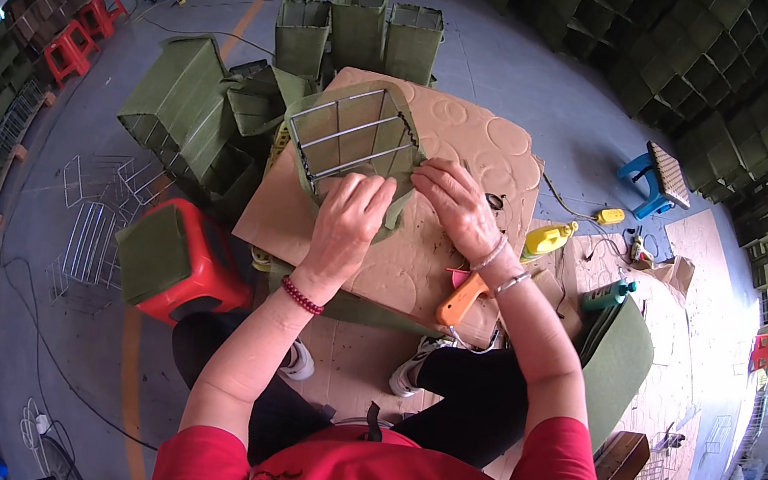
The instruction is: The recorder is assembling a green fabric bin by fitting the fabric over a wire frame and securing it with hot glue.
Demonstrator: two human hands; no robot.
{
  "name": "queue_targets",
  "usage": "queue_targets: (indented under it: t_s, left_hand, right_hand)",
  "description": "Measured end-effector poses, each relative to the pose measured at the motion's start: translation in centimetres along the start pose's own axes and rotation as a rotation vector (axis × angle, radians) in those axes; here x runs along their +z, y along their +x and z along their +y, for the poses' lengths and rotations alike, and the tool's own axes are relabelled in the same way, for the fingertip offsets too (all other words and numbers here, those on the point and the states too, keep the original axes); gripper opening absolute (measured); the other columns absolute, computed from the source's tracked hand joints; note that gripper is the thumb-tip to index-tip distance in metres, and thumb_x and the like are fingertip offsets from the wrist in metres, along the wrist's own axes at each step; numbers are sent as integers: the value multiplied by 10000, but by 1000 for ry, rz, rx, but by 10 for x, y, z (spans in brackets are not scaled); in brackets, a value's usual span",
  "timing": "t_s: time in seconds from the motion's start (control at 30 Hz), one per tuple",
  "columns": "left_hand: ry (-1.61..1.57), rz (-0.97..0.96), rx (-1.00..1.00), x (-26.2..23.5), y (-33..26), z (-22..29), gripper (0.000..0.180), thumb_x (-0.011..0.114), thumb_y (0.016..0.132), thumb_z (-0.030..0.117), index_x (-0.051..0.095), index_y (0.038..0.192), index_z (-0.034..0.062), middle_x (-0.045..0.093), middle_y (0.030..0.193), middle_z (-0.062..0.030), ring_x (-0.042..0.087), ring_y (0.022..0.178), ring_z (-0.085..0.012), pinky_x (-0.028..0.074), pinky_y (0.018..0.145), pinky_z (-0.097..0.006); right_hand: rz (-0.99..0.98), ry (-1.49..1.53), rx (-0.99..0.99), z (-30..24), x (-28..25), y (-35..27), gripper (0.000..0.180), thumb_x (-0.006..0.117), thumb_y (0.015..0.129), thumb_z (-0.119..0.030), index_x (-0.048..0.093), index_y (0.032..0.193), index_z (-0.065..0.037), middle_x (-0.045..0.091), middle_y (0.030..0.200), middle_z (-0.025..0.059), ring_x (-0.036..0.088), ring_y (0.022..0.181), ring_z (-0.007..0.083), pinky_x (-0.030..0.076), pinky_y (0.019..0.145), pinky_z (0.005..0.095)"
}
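Note:
A box of green felt-like fabric over a metal wire frame rests on the cardboard-topped work surface, its open side facing up toward me. At its near edge, my left hand has its fingers closed on the green fabric. My right hand pinches the same fabric at the box's near right corner. The fingertips of both hands are close together, and the fold between them is partly hidden. By my right forearm lies an orange-handled glue gun. Just beyond that wrist is a yellow bottle.
Green fabric boxes stand behind the work surface and at its left. A red stool sits at my left, near bare wire frames. On the right are green fabric sheets and a blue step stool. Cables cross the floor.

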State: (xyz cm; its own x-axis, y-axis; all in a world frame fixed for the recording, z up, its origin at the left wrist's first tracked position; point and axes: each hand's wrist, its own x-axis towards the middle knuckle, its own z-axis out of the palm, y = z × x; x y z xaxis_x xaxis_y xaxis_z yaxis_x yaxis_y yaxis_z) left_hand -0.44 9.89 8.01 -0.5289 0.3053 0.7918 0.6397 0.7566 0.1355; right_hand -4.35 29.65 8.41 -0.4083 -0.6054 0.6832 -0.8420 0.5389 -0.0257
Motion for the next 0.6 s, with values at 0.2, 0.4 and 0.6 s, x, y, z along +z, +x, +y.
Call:
queue_targets:
  t_s: [0.2, 0.4, 0.6]
  left_hand:
    - [-95, -127, -52, 3, 12, -14, 160, 641, 748, -30, 650, 907, -10, 598, 843, -105, 582, 829, -270, 495, 727, -368]
    - [-354, -245, -89, -16, 20, -35, 76, 697, 724, 4, 672, 793, -15, 629, 767, -123, 598, 772, -301, 486, 685, -379]
    - [-528, -436, -192, -16, 33, -41, 116, 698, 747, 12, 700, 858, -23, 660, 810, -156, 623, 780, -309, 483, 702, -378]
  right_hand:
    - [-64, -28, -106, 7, -3, 24, 249, 583, 704, -81, 606, 931, 19, 573, 940, 112, 569, 926, 258, 495, 803, 364]
    - [-305, 16, -222, -2, -10, 41, 139, 585, 694, -93, 597, 821, -38, 554, 829, 63, 554, 877, 228, 480, 790, 339]
    - [-258, 165, -213, 9, -3, 40, 116, 600, 747, -119, 598, 827, -35, 575, 789, 85, 574, 827, 259, 494, 758, 359]
